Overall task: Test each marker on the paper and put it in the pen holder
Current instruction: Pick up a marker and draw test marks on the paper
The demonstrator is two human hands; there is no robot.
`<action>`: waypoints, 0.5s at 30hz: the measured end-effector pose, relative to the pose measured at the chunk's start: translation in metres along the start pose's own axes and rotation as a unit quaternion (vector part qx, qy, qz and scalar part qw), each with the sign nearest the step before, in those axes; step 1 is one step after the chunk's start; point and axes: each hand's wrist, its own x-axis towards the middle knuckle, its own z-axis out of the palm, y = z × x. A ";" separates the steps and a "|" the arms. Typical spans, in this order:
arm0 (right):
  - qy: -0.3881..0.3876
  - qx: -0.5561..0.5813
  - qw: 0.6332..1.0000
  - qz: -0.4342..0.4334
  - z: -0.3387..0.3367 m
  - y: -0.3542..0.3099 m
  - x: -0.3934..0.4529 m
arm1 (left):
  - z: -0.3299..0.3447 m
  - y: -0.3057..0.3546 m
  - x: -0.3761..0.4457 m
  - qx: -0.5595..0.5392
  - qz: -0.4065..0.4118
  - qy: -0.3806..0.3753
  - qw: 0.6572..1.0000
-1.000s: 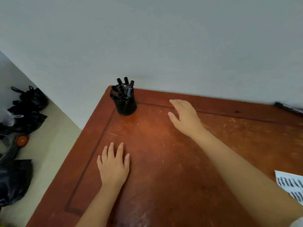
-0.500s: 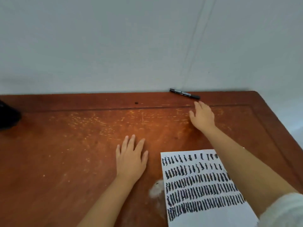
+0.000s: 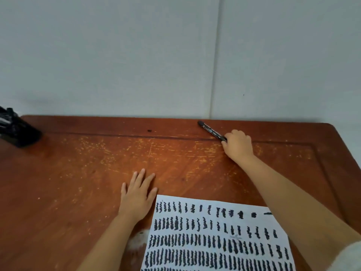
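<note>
- Marker [image 3: 212, 131]: black, lying at an angle on the far raised border of the counter [image 3: 78, 173], just in front of the wall [image 3: 117, 55]. Its far-left end is free; its near-right end goes under your fingers.
- Right hand [image 3: 238, 144]: your grip is closed around the marker's near end, fingers curled over it, forearm reaching across the right side of the counter. Can't tell whether the marker is lifted or still touching the wood.
- Left hand [image 3: 137, 194]: flat on the counter, palm down, fingers spread and extended, grasping nothing. It sits just left of the paper's far-left corner, near but not on the sheet.
- Paper [image 3: 214, 235]: white sheet at near centre-right, covered in rows of short black test strokes. Your right forearm crosses over its right edge.
- Pen holder [image 3: 17, 132]: black, at the far-left edge of view, partly cut off and blurred, well apart from both hands. Dark pen tops show at its rim; count not readable.
</note>
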 end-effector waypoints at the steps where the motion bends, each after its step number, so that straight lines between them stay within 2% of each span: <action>1: 0.000 0.020 1.000 0.006 0.000 0.000 -0.004 | -0.001 0.000 0.000 -0.001 -0.002 -0.001 1.000; 6: -0.046 0.147 0.987 0.033 -0.006 -0.001 -0.041 | -0.001 -0.002 0.001 0.017 -0.004 -0.009 1.000; 10: -0.070 0.334 0.936 0.085 -0.017 -0.002 -0.089 | -0.007 0.003 0.001 0.047 -0.018 -0.027 0.998; 13: -0.068 0.426 0.900 0.069 -0.028 -0.007 -0.134 | -0.009 0.024 -0.009 0.023 0.006 0.061 0.998; 15: -0.070 0.472 0.878 0.044 -0.031 -0.007 -0.165 | -0.010 0.048 -0.027 -0.076 0.060 0.094 0.991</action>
